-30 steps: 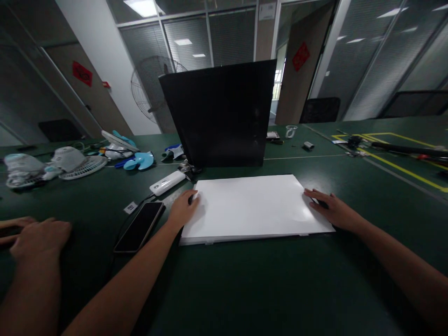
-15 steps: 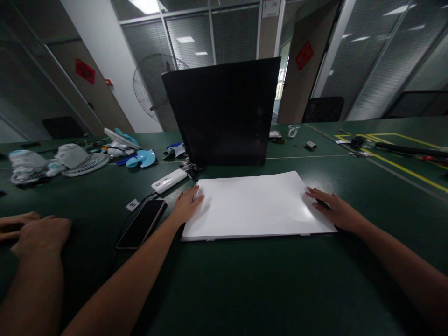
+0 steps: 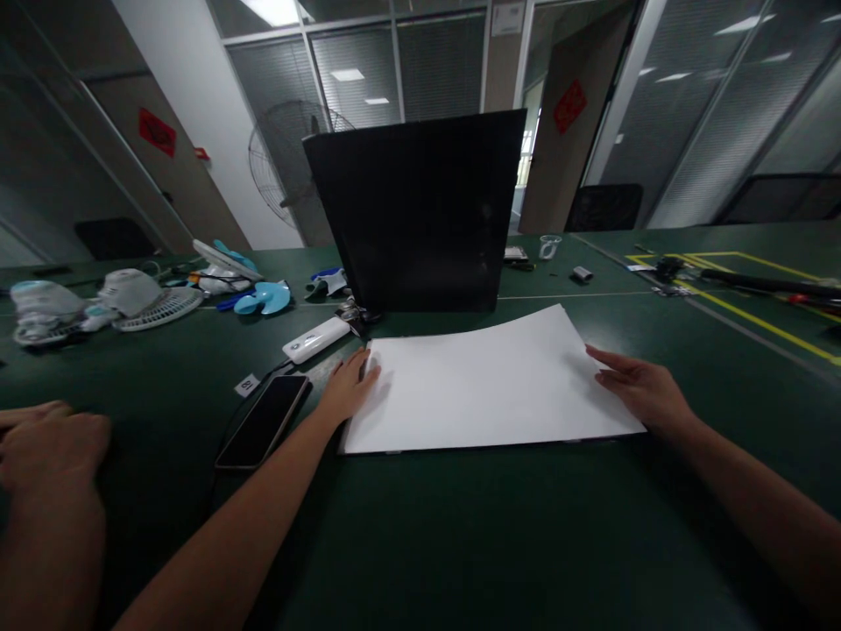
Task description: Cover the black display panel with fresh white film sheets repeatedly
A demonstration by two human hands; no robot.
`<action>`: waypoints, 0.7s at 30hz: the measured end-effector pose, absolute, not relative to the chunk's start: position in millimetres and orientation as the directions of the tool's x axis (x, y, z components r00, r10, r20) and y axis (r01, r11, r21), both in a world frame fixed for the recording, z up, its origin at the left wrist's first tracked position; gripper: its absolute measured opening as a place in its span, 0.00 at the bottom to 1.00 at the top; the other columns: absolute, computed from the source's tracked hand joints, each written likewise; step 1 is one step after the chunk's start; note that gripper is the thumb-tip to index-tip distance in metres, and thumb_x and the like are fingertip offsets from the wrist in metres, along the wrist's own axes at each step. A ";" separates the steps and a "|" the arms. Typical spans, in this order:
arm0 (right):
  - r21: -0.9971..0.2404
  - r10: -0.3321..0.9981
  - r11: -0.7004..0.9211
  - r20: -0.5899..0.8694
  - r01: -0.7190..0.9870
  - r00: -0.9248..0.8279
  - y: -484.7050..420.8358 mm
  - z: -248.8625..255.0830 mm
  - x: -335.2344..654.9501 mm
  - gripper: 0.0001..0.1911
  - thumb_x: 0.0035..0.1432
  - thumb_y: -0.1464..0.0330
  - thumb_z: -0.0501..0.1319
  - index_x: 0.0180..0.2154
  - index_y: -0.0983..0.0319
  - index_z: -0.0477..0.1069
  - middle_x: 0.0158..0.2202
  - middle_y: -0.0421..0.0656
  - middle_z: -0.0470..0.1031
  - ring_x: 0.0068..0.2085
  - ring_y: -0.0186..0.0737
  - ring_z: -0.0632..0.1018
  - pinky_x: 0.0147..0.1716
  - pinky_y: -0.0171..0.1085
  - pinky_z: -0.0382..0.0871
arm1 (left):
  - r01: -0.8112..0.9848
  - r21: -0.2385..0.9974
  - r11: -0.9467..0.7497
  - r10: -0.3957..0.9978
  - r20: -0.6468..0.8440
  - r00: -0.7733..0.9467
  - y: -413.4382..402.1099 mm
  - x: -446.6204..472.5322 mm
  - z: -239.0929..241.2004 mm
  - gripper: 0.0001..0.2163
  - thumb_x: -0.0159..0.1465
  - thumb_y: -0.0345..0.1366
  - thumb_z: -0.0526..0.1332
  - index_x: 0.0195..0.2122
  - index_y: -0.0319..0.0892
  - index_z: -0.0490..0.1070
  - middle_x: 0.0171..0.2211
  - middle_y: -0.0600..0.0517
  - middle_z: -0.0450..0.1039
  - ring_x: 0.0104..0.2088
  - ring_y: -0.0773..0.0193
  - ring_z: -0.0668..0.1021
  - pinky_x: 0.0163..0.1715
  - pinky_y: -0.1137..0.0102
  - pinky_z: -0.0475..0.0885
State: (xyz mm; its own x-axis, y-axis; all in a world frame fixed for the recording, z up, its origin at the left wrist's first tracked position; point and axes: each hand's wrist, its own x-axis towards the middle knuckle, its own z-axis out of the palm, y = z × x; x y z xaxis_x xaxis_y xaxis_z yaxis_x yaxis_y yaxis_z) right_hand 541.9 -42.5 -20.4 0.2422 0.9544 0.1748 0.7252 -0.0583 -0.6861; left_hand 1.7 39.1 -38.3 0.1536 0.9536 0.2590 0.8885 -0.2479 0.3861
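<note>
A large white sheet [image 3: 473, 386] lies on the green table in front of me, its right side bowed upward. My right hand [image 3: 647, 394] pinches the raised right edge between thumb and fingers. At the left edge my left hand [image 3: 348, 387] rests with fingers stretched and thumb apart, touching the sheet. A thin dark rim shows beneath the sheet's near edge; what lies underneath is mostly hidden. Just left of my left hand are a white handheld device [image 3: 316, 340] and a dark-screened phone [image 3: 264, 421] with a cable.
A black panel [image 3: 420, 210] stands upright behind the sheet. Fan parts [image 3: 158, 307] and a blue fan blade [image 3: 263, 298] sit at the left. Another person's hand [image 3: 56, 443] is at far left. A clear cup [image 3: 549, 246] and a small grey piece [image 3: 582, 274] stand back right.
My right hand has taken hold of the sheet's right edge and lifted it, shifting slightly right. My left hand stays nearly in place. The other person's hand moved a little left.
</note>
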 end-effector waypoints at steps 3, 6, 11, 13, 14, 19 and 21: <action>-0.696 0.966 -0.012 0.178 0.717 0.188 -37.8 -29.6 546.8 0.31 0.56 0.57 0.62 0.61 0.56 0.73 0.56 0.46 0.78 0.54 0.56 0.80 0.59 0.58 0.72 | 0.890 0.374 -0.260 0.951 0.261 0.168 39.4 0.8 -38.7 0.26 0.70 0.47 0.52 0.64 0.39 0.66 0.67 0.41 0.66 0.68 0.50 0.67 0.69 0.52 0.55; -0.692 0.970 0.026 0.193 0.721 0.151 -35.4 -35.6 545.1 0.30 0.57 0.56 0.61 0.61 0.53 0.73 0.57 0.44 0.77 0.53 0.54 0.80 0.59 0.57 0.72 | 0.897 0.367 -0.247 0.957 0.234 0.168 39.1 0.5 -37.7 0.26 0.68 0.46 0.56 0.65 0.42 0.65 0.68 0.42 0.63 0.69 0.49 0.65 0.70 0.50 0.51; -0.501 0.961 0.114 0.274 0.858 0.032 -37.9 -32.7 537.2 0.27 0.63 0.55 0.56 0.61 0.54 0.73 0.68 0.43 0.66 0.58 0.56 0.77 0.62 0.58 0.68 | 0.892 0.403 -0.207 0.972 0.191 0.139 39.4 1.7 -33.6 0.26 0.66 0.46 0.60 0.64 0.44 0.67 0.68 0.43 0.64 0.69 0.49 0.65 0.71 0.50 0.51; -0.385 0.940 0.223 0.327 0.896 -0.094 -41.7 -27.3 533.4 0.27 0.64 0.53 0.57 0.59 0.55 0.74 0.70 0.44 0.61 0.65 0.57 0.68 0.65 0.59 0.63 | 0.890 0.419 -0.178 0.975 0.197 0.102 39.4 2.5 -32.2 0.25 0.65 0.47 0.61 0.62 0.44 0.70 0.67 0.43 0.66 0.67 0.48 0.67 0.70 0.52 0.53; -0.333 0.927 0.287 0.332 0.898 -0.173 -44.4 -23.9 530.8 0.27 0.64 0.51 0.57 0.59 0.54 0.74 0.71 0.43 0.59 0.68 0.57 0.64 0.67 0.59 0.60 | 0.889 0.426 -0.168 0.976 0.201 0.088 39.4 2.9 -31.7 0.25 0.65 0.48 0.61 0.61 0.43 0.71 0.67 0.43 0.66 0.67 0.47 0.68 0.69 0.52 0.55; -0.246 0.845 0.534 0.139 0.809 -0.516 -61.2 -6.2 509.2 0.35 0.61 0.47 0.61 0.67 0.45 0.64 0.74 0.37 0.51 0.72 0.56 0.54 0.69 0.64 0.50 | 0.868 0.470 -0.162 0.976 0.206 0.070 38.9 3.0 -29.5 0.23 0.68 0.50 0.58 0.59 0.44 0.74 0.66 0.45 0.67 0.66 0.48 0.70 0.67 0.55 0.60; -0.249 0.819 0.567 0.064 0.786 -0.570 -65.3 -2.9 500.3 0.41 0.58 0.45 0.64 0.70 0.43 0.58 0.75 0.37 0.48 0.73 0.57 0.51 0.69 0.66 0.46 | 0.853 0.494 -0.172 0.974 0.212 0.073 39.2 2.3 -29.1 0.23 0.69 0.50 0.55 0.58 0.43 0.75 0.66 0.45 0.67 0.66 0.50 0.70 0.67 0.57 0.60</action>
